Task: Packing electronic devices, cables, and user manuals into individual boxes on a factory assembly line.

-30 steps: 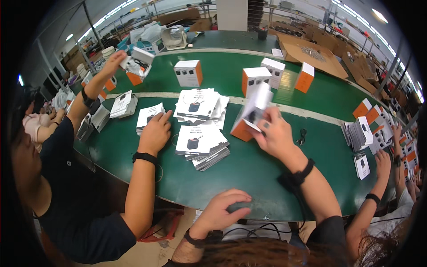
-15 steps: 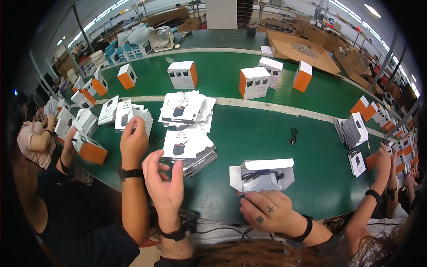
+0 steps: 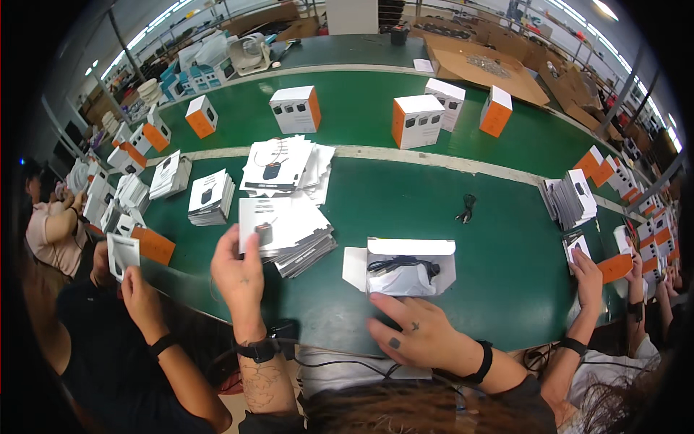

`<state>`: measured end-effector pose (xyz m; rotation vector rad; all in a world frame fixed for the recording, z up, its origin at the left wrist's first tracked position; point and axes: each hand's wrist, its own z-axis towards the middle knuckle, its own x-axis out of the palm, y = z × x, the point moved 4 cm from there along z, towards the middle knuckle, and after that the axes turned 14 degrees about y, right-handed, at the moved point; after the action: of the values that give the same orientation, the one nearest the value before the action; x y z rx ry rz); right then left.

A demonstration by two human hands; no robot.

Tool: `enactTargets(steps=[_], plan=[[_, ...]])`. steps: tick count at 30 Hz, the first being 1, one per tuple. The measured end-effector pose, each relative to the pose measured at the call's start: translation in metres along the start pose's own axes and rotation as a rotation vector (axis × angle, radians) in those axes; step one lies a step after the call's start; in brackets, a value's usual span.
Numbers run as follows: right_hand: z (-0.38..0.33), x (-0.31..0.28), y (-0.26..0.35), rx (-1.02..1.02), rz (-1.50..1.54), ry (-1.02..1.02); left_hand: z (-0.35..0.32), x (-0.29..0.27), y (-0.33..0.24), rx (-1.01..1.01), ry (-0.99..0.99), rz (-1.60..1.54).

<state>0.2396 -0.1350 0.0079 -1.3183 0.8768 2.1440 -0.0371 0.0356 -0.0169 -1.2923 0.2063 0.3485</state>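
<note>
My left hand (image 3: pixel 240 278) is at the near stack of white user manuals (image 3: pixel 300 249), its thumb on top of the uppermost manual (image 3: pixel 278 217) and its fingers at that manual's left edge, pinching it. In front of me lies an open white box (image 3: pixel 412 247) with its flaps spread. Inside it are a coiled black cable (image 3: pixel 426 271) and a white plastic-wrapped item (image 3: pixel 401 282). My right hand (image 3: pixel 419 333) rests at the box's near side, one fingertip touching the front left corner and the thumb spread away. Its other fingers are partly hidden.
More manual piles (image 3: pixel 278 166) stand behind and left. A loose black cable (image 3: pixel 466 208) lies right of the box. White-and-orange boxes (image 3: pixel 295 110) stand on the green belt beyond a pale rail. Co-workers' hands (image 3: pixel 141 296) handle manuals at left and others (image 3: pixel 587 278) at right.
My left hand has moved up to the top manual and closed on its edge. My right hand's finger and thumb have spread. The left co-worker has lifted a manual away.
</note>
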Motion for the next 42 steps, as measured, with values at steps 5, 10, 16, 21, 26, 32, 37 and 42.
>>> enactTargets(steps=[5,10,16,21,26,32,37,42], plan=[[-0.003,0.001,-0.002,-0.008,-0.025,-0.015,0.001,-0.004,-0.013,0.03,-0.019,-0.002],[-0.009,-0.001,0.004,-0.003,-0.005,-0.013,-0.023,-0.013,-0.023,0.03,0.108,-0.512],[-0.023,-0.022,0.023,-0.137,0.248,-0.12,-0.114,-0.014,-0.051,-0.145,0.633,-0.284],[-0.028,0.003,0.014,-0.132,0.25,0.151,-0.122,0.052,-0.062,-0.12,1.087,-0.393],[-0.032,0.002,-0.002,0.015,0.745,-0.085,-0.117,0.056,-0.079,-0.09,1.069,-0.468],[-0.037,0.012,0.001,0.277,0.777,-0.054,-0.134,0.079,-0.048,-0.144,1.296,-0.679],[-0.042,0.014,-0.01,0.224,0.853,-0.198,-0.133,0.081,-0.056,-0.268,1.266,-1.013],[-0.048,0.026,-0.014,0.37,0.979,-0.155,-0.134,0.088,-0.053,-0.092,1.245,-0.709]])
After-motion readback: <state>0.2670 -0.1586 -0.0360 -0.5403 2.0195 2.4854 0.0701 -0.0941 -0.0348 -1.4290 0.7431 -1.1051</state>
